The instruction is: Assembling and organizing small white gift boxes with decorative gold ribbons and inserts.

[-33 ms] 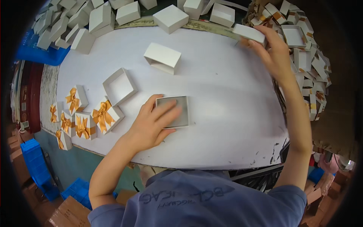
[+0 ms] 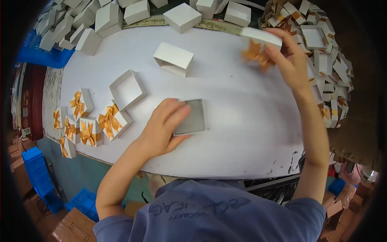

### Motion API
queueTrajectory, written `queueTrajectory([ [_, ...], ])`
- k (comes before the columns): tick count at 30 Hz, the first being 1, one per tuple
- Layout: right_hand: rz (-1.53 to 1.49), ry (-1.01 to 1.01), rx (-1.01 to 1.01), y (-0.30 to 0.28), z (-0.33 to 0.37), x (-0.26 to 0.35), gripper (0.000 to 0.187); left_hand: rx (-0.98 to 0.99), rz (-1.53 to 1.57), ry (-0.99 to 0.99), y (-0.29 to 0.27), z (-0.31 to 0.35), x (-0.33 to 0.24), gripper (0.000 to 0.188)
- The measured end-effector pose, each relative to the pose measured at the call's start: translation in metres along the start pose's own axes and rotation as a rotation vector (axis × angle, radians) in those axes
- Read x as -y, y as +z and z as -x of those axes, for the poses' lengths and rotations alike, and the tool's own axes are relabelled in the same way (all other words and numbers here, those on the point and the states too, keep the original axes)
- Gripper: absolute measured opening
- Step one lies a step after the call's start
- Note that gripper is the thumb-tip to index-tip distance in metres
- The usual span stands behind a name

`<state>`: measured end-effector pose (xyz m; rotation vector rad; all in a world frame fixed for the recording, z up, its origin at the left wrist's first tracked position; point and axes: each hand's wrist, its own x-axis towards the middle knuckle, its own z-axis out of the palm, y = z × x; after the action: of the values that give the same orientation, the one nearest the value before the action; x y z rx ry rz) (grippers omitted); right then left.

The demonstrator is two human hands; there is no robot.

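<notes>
My left hand (image 2: 163, 127) is closed on the left side of an open white box base (image 2: 192, 117) with a grey lining, its thumb along the near edge. At the far right my right hand (image 2: 288, 56) grips a white box lid (image 2: 261, 36) above the table. An orange-gold ribbon bow (image 2: 256, 54), blurred by motion, hangs at the lid's near side. Beyond my left hand lie an open white box part (image 2: 128, 89), its hollow facing up, and another white box part (image 2: 173, 58) standing on its side.
Several white boxes with gold bows (image 2: 86, 131) stand at the table's left. Plain white boxes (image 2: 107, 20) are piled along the far edge, some over a blue crate (image 2: 46, 58). At the far right is a heap of lids with ribbons (image 2: 322, 60). The white tabletop (image 2: 242, 133) spans the middle.
The lid in my right hand has tilted and moved slightly left, bringing its bow into sight. My left hand's fingers have drawn back from inside the box base, which has shifted slightly right.
</notes>
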<state>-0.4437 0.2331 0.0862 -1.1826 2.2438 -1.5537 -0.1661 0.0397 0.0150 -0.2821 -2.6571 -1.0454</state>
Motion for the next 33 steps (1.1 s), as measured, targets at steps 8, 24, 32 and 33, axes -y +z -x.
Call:
queueTrajectory([
  [8,0.352,-0.026,0.33,0.096,0.071,0.037,0.024,-0.163,0.238,0.008,0.023,-0.024,-0.003,0.104],
  [24,0.721,-0.718,0.179,0.057,-0.054,0.054,0.042,0.032,-0.648,-0.381,-0.038,0.045,-0.054,0.075],
  [32,1.611,-0.427,-0.276,-0.018,-0.251,0.076,0.064,-0.13,-0.733,-0.93,-0.077,0.14,-0.081,0.088],
  [33,1.609,-0.47,-0.27,-0.021,-0.264,0.068,0.066,-0.112,-0.873,-1.006,-0.084,0.13,-0.087,0.09],
])
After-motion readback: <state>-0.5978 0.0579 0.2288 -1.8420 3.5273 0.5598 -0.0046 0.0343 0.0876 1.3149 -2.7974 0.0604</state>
